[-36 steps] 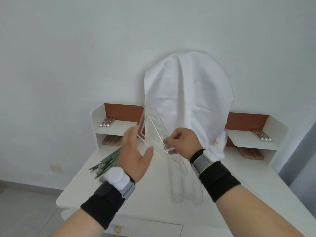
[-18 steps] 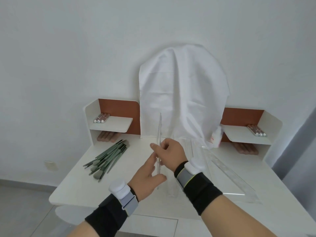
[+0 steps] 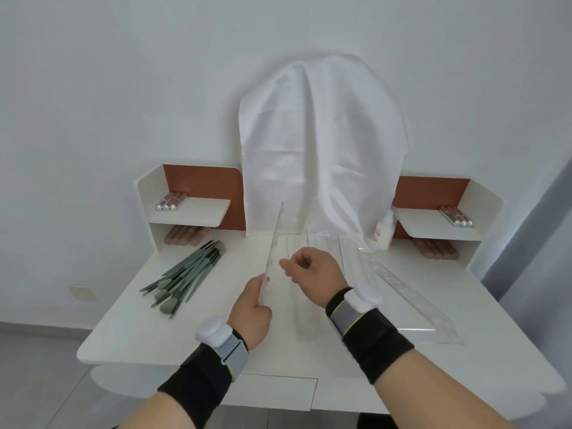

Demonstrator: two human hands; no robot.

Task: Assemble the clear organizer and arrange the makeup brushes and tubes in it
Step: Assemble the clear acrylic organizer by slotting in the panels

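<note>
White vanity desk (image 3: 130,329) against a plain white wall, white cloth (image 3: 322,144) draped over the round thing at the back centre. Landmark = cloth.

Counts: 3 silver-capped pink tubes (image 3: 170,202) on the upper shelf left of the cloth, 3 more (image 3: 457,216) on the shelf right of it. Pinkish tubes under each shelf too, count unclear. 1 pile of green-handled makeup brushes (image 3: 182,278) fanned on the desk, front-left of the cloth; too overlapped to count. 1 small white bottle (image 3: 382,230) at the cloth's right hem.

Clear acrylic parts: one long tapered panel (image 3: 274,252) stands on edge in front of the cloth, glossy, nearly invisible edge-on. Left hand (image 3: 252,311) grips its near end, fingers curled round it. Right hand (image 3: 312,269) is just right of the panel, fingers curled loosely; contact can't be confirmed. Clear trays (image 3: 328,246) lie flat below the cloth; one flat perforated triangular panel (image 3: 411,300) lies front-right.
</note>
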